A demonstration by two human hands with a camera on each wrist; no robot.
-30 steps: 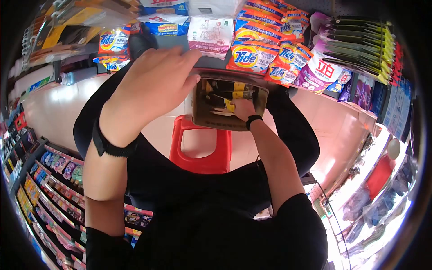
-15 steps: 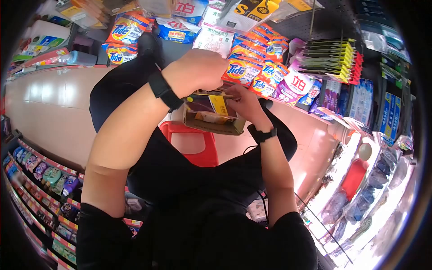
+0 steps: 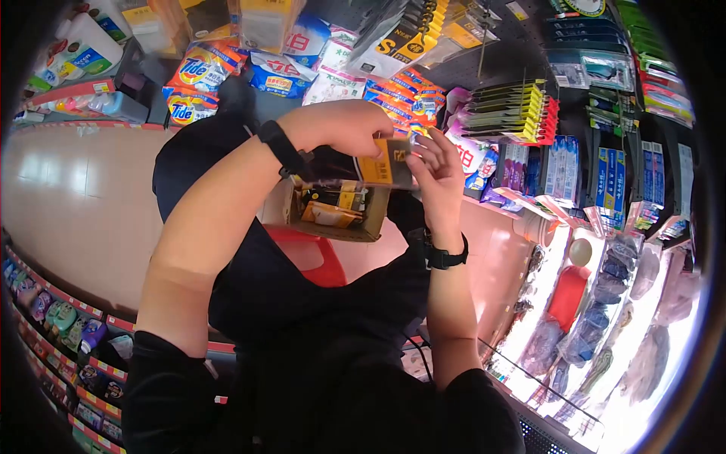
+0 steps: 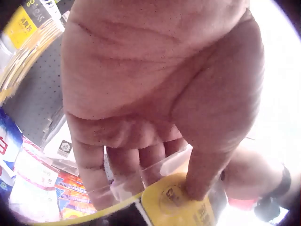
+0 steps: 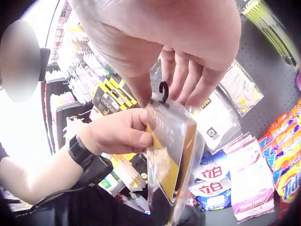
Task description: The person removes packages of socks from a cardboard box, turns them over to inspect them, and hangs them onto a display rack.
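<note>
A clear plastic hanging packet with a yellow and dark card is held up over an open cardboard box. My left hand pinches it by one side, thumb on the yellow part of the card in the left wrist view. At the packet's other end is my right hand; its thumb and fingers close around the top edge, beside a small black hook. More black and yellow packets lie inside the box.
The box sits at a red stool between the person's knees. Washing powder bags and Tide packs line the shelf in front. Packets on hooks hang above them, and yellow-edged hanging goods jut out at the right.
The right hand has come up out of the box, and a packet is now raised between both hands. The left hand has moved over to it. The head view has shifted right.
</note>
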